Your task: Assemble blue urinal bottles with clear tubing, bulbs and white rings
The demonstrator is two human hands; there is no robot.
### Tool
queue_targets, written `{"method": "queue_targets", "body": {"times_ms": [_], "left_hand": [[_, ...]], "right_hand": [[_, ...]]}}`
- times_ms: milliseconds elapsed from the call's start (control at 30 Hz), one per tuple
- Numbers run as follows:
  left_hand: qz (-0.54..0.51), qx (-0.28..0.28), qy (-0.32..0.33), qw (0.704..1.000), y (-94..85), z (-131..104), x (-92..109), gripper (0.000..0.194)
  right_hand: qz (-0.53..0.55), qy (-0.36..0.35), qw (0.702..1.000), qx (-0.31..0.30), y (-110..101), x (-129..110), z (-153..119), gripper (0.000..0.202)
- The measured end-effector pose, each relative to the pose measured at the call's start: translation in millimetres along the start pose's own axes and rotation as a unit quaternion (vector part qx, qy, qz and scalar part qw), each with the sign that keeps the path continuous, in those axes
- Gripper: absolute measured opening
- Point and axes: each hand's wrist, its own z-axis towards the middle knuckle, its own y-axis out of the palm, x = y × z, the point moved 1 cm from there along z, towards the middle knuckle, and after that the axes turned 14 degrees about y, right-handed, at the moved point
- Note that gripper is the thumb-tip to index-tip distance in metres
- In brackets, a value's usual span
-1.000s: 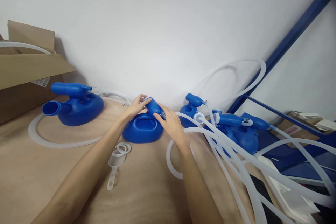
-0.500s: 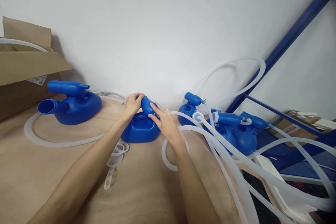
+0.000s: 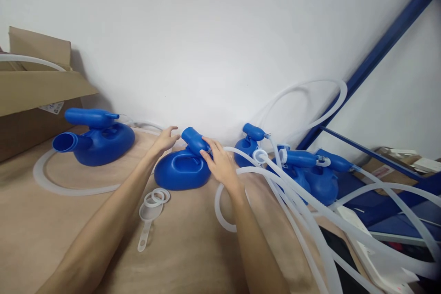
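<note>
Left hand has come off the blue plastic cylinder; hands now apart, right gripping its lower end.

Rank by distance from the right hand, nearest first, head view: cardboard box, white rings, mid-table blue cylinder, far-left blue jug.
1. Blue cylinder: in the right hand.
2. White rings: left, nearer the camera.
3. Blue jug: farther left.
4. Cardboard box: left edge of view.
</note>
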Motion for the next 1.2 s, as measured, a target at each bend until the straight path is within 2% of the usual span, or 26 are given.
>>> {"method": "queue_targets", "body": {"times_ms": [133,233,300,433,567,633,700,867,967,1067,1200], "left_hand": [[0.003,-0.159,0.027,0.987,-7.6,-5.8,10.5,0.034],[-0.046,-0.27,0.048,0.961,-5.8,-11.6,14.0,0.044],[-0.078,-0.303,0.06,0.948,-2.6,-13.7,11.1,0.049],[-0.097,-0.279,0.066,0.953,4.3,-13.1,-3.1,0.051],[-0.085,-0.226,0.064,0.968,12.4,-8.6,-14.5,0.053],[-0.069,-0.2,0.063,0.975,12.0,-6.3,-14.7,0.053],[-0.052,-0.199,0.057,0.977,4.2,-5.1,-9.6,0.052],[0.018,-0.264,0.029,0.964,-44.3,-8.5,20.7,0.038],[0.093,-0.327,-0.013,0.941,-65.5,-18.1,40.4,0.03],[0.116,-0.389,-0.097,0.909,-64.4,-30.9,51.8,0.033],[0.125,-0.411,-0.159,0.889,-50.6,-38.2,52.4,0.037]], "right_hand": [[0.017,-0.001,1.0,0.008,0.3,4.6,2.4,0.047],[0.027,0.001,1.0,0.002,-1.7,7.8,3.7,0.046],[0.032,0.009,0.999,-0.004,-3.4,8.9,3.9,0.046],[0.04,0.009,0.999,-0.012,-4.4,10.5,4.3,0.045],[0.056,-0.005,0.998,-0.012,-3.7,15.1,5.8,0.044],[0.065,-0.009,0.998,-0.015,-3.9,17.7,6.3,0.044],[0.072,-0.013,0.997,-0.018,-4.4,19.3,6.3,0.044],[0.06,-0.006,0.998,-0.009,-4.9,19.5,6.8,0.045],[0.05,0.01,0.999,-0.001,-5.7,22.5,7.7,0.046],[0.042,0.026,0.999,0.008,-8.6,28.9,7.8,0.046],[0.052,0.05,0.997,-0.002,-15.0,37.5,6.6,0.046]]}}
